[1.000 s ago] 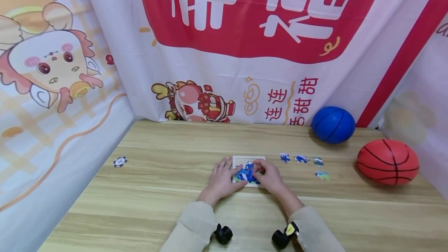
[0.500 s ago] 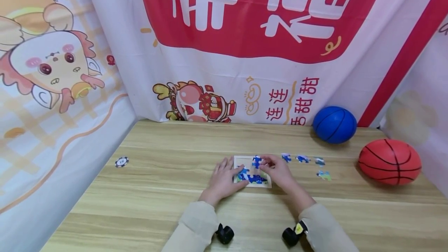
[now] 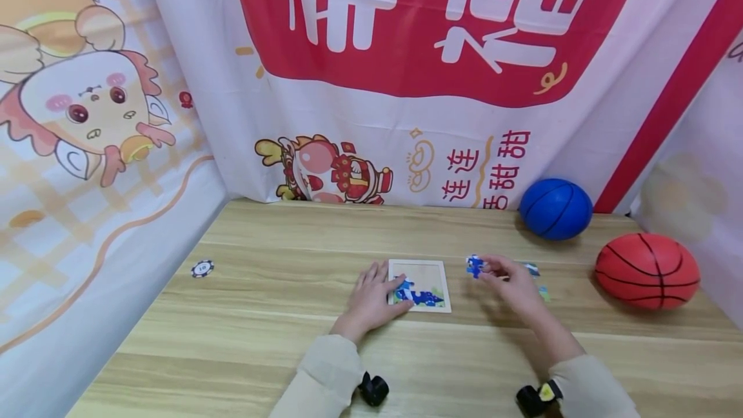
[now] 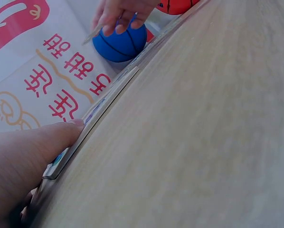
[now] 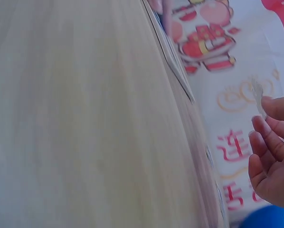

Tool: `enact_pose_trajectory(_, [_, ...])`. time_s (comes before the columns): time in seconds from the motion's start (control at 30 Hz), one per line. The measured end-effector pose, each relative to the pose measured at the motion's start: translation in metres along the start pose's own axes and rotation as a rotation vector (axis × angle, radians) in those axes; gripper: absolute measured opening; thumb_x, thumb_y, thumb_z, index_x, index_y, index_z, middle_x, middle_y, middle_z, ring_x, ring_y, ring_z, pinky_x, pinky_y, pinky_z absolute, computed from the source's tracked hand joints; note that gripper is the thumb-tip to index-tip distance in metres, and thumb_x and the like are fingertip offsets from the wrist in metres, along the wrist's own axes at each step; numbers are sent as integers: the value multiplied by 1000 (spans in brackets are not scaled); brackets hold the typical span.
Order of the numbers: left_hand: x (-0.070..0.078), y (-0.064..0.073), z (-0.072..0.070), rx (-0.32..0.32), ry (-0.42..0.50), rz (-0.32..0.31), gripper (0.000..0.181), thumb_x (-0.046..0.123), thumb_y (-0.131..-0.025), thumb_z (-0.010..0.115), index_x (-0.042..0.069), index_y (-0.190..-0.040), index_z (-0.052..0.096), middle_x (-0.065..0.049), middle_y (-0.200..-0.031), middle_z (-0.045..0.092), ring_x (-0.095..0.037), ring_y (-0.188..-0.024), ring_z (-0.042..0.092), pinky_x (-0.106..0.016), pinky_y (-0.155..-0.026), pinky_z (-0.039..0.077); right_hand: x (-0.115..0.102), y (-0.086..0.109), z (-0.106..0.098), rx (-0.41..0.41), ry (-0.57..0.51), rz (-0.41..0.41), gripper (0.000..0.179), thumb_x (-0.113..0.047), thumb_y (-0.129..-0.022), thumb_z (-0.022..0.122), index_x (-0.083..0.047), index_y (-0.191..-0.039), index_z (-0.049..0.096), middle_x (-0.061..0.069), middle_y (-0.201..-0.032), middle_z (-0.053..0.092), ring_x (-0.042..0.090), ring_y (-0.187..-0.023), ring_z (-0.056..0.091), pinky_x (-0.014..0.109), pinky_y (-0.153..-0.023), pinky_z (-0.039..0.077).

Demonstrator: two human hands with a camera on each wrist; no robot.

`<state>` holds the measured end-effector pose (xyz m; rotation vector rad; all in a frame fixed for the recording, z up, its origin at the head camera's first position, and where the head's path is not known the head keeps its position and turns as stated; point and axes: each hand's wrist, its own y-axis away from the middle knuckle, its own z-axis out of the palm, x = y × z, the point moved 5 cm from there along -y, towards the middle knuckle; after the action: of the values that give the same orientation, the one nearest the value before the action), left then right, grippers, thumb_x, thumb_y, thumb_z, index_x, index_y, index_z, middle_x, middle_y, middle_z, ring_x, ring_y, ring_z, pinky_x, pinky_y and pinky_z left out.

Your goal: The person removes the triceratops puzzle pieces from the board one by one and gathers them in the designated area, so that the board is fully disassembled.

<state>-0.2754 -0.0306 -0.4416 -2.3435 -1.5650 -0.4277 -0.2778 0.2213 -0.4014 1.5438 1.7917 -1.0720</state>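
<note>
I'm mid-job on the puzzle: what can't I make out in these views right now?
Head view: the left part of the puzzle frame, covered by the left hand.
Head view: part of the green piece, and whatever lies directly behind the right hand, which blocks it.
Right wrist view: the picture on the held piece, not facing the camera.
Left wrist view: most of the red ball, cut off by the top edge.

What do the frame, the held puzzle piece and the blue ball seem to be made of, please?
Frame: probably wood or board, matte, by its plain pale border.
Puzzle piece: thin card or wood, I can't tell which; printed blue, pale behind.
Blue ball: likely rubber or plastic, low sheen, with black seam-like lines.
</note>
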Motion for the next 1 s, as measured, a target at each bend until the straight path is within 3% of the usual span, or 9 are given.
enact_pose_trajectory(0.13, [1, 1, -1, 0, 1, -3, 61, 58, -78, 46, 25, -128, 42, -13, -140, 16, -31, -127, 8, -46, -100, 6, 13, 5, -21, 19, 26, -4, 30, -14, -82, 60, 1, -107, 57, 11, -88, 58, 18, -77, 51, 23, -63, 43])
enact_pose_trajectory(0.4, [1, 1, -1, 4, -2, -4, 61, 59, -77, 46, 25, -128, 42, -13, -140, 16, -31, -127, 8, -46, -100, 6, 40, 14, -48, -32, 116, 28, 35, -20, -83, 58, -1, -112, 55, 12, -92, 56, 20, -79, 49, 25, -65, 42])
enact_pose_trajectory(0.63, [1, 0, 1, 11, -5, 0, 61, 59, -77, 46, 25, -128, 42, -13, -140, 16, -31, -127, 8, -47, -100, 6, 50, 16, -53, -21, 144, 5, 33, -13, -80, 62, 3, -108, 57, 14, -89, 58, 16, -75, 51, 23, -63, 43])
enact_pose_trajectory(0.87, [1, 1, 0, 9, -5, 5, 61, 59, -78, 46, 24, -128, 43, -14, -140, 17, -32, -127, 9, -47, -100, 7, 60, 16, -50, -33, 190, 30, 32, -12, -80, 62, 3, -108, 57, 13, -88, 59, 19, -76, 51, 28, -64, 42])
enact_pose_trajectory(1.0, [2, 1, -2, 10, -4, 5, 61, 58, -78, 47, 24, -128, 43, -14, -140, 17, -32, -127, 10, -47, -100, 7, 63, 14, -47, -4, 180, -14, 31, -10, -77, 65, 4, -104, 59, 12, -85, 59, 14, -73, 51, 25, -62, 42])
